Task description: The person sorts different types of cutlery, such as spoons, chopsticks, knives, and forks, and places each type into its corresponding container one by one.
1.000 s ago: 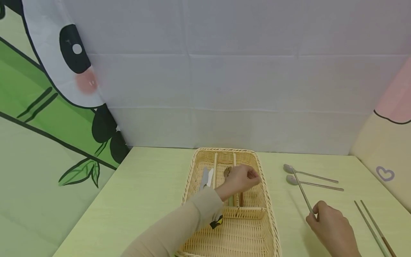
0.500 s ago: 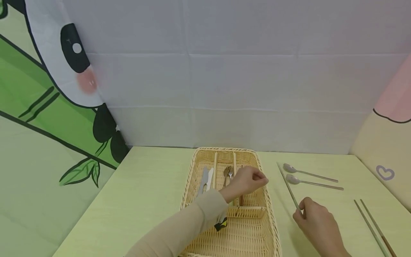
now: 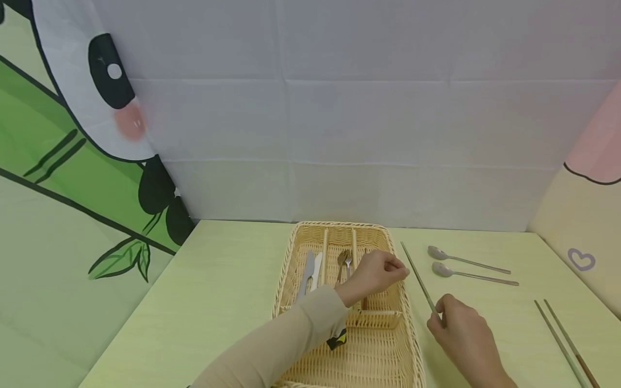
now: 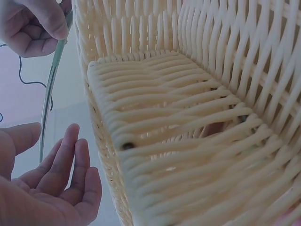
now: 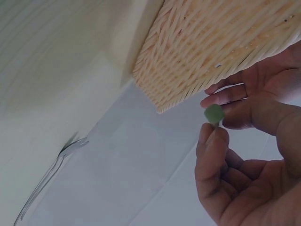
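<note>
My right hand (image 3: 468, 337) pinches a thin chopstick (image 3: 419, 280) near its green end (image 5: 214, 113), tilted above the table to the right of the wicker basket (image 3: 414, 337). At the basket's right rim, my left hand (image 3: 380, 272) hovers near the chopstick's far end. In the left wrist view the left hand's fingers (image 4: 70, 165) are spread and gently bent, with the stick (image 4: 47, 99) passing between thumb and fingers; contact cannot be told. Two knives (image 3: 308, 272) lie in the basket's left compartment and two forks (image 3: 342, 258) in the middle one.
Two spoons (image 3: 477, 277) lie right of the basket, behind the right hand. Two more chopsticks (image 3: 558, 331) rest near the table's right side. A patterned cloth wall (image 3: 339, 134) stands behind the table. My left forearm (image 3: 281, 339) crosses over the basket.
The right hand has moved left with the chopstick, from over the spoons to beside the basket. My left hand has shifted slightly right, toward the basket's rim.
</note>
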`<action>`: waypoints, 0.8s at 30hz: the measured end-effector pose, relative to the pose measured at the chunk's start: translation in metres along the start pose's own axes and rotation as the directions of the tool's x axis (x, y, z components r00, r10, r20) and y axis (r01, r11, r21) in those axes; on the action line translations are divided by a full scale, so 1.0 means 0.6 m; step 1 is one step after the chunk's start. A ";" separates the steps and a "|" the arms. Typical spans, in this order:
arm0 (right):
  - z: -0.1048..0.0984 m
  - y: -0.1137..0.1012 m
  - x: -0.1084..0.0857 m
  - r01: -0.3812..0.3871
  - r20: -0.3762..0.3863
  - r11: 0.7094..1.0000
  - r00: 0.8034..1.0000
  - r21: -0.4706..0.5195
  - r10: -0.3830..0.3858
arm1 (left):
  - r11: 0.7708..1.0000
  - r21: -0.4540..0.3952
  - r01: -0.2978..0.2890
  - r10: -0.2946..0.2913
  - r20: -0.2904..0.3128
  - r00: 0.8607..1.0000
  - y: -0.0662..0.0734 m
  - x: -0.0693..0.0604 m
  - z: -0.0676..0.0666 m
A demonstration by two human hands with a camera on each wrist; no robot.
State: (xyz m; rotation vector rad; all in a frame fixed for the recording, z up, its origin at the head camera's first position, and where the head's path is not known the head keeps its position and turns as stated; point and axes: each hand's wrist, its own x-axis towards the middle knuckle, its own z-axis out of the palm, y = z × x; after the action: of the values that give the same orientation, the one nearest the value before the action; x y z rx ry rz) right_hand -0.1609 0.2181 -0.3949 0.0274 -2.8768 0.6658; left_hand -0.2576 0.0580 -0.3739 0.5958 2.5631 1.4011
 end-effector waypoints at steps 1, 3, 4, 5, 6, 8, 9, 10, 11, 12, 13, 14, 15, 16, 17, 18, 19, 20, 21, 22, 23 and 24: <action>0.001 -0.002 0.000 -0.004 0.006 1.000 1.000 0.004 0.004 | 1.000 -0.002 0.000 0.000 0.001 1.000 -0.001 0.000 0.000; 0.003 -0.006 0.001 -0.002 0.003 1.000 1.000 0.010 0.002 | 1.000 -0.006 -0.003 0.003 0.004 1.000 -0.002 0.001 0.001; 0.005 -0.007 0.001 -0.003 0.002 1.000 1.000 0.014 0.002 | 1.000 -0.005 -0.003 0.003 0.004 1.000 -0.002 0.001 0.002; 0.007 -0.009 0.001 -0.002 0.001 1.000 1.000 0.017 0.002 | 1.000 -0.002 -0.003 0.003 0.005 1.000 -0.002 0.001 0.002; 0.009 -0.010 0.001 0.001 -0.002 1.000 1.000 0.018 -0.001 | 1.000 -0.001 -0.002 0.002 0.006 1.000 -0.002 0.001 0.003; 0.012 -0.012 0.001 0.005 -0.007 1.000 1.000 0.017 -0.005 | 1.000 -0.002 0.000 0.000 0.007 1.000 -0.002 0.000 0.003; 0.014 -0.013 0.001 0.007 -0.009 1.000 1.000 0.017 -0.007 | 1.000 -0.004 0.001 -0.001 0.007 1.000 -0.002 -0.001 0.003; 0.015 -0.013 0.001 0.010 -0.011 1.000 1.000 0.018 -0.010 | 1.000 -0.010 0.004 -0.004 0.008 1.000 -0.001 -0.001 0.003; 0.016 -0.014 0.001 0.015 -0.015 1.000 1.000 0.018 -0.014 | 1.000 -0.016 0.006 -0.006 0.009 1.000 -0.001 -0.002 0.003; 0.017 -0.014 0.001 0.020 -0.018 1.000 1.000 0.017 -0.019 | 1.000 -0.022 0.009 -0.008 0.010 1.000 0.000 -0.002 0.003; 0.017 -0.014 0.001 0.023 -0.021 1.000 1.000 0.018 -0.023 | 1.000 -0.029 0.011 -0.011 0.011 1.000 0.000 -0.003 0.003; 0.017 -0.015 0.001 0.028 -0.025 0.999 0.999 0.018 -0.028 | 0.999 -0.037 0.013 -0.013 0.012 1.000 0.000 -0.003 0.004; 0.018 -0.015 0.000 0.038 -0.031 0.999 0.999 0.017 -0.037 | 0.999 -0.044 0.018 -0.017 0.013 1.000 0.001 -0.003 0.004; 0.018 -0.015 0.000 0.046 -0.036 0.999 0.998 0.015 -0.046 | 0.998 -0.051 0.022 -0.022 0.015 1.000 0.001 -0.003 0.004; 0.018 -0.015 0.000 0.052 -0.040 0.999 0.998 0.013 -0.051 | 0.998 -0.058 0.027 -0.026 0.016 1.000 0.001 -0.003 0.005; 0.018 -0.015 0.000 0.056 -0.041 0.998 0.998 0.012 -0.055 | 0.997 -0.064 0.032 -0.031 0.016 0.999 0.002 -0.003 0.005; 0.018 -0.016 0.000 0.059 -0.042 0.998 0.997 0.010 -0.059 | 0.997 -0.071 0.035 -0.034 0.016 0.999 0.002 -0.003 0.006; 0.017 -0.016 0.000 0.062 -0.041 0.998 0.997 0.009 -0.061 | 0.996 -0.075 0.037 -0.036 0.017 0.999 0.002 -0.003 0.006; 0.017 -0.016 0.000 0.062 -0.039 0.998 0.997 0.009 -0.062 | 0.996 -0.079 0.038 -0.036 0.017 0.999 0.002 -0.002 0.006; 0.017 -0.016 0.000 0.059 -0.036 0.998 0.998 0.008 -0.059 | 0.996 -0.083 0.038 -0.037 0.017 0.999 0.002 -0.002 0.006; 0.017 -0.017 0.001 0.057 -0.034 0.998 0.998 0.008 -0.056 | 0.995 -0.087 0.039 -0.038 0.017 0.999 0.002 -0.002 0.006; 0.017 -0.017 0.001 0.056 -0.032 0.998 0.998 0.008 -0.056 | 0.995 -0.092 0.042 -0.041 0.017 0.999 0.002 -0.002 0.006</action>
State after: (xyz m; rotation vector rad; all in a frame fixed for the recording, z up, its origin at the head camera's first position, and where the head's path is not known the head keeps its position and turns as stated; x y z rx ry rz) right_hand -0.1626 0.2047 -0.3991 0.0974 -2.8319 0.6619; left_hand -0.2550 0.0607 -0.3748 0.5331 2.4690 1.4857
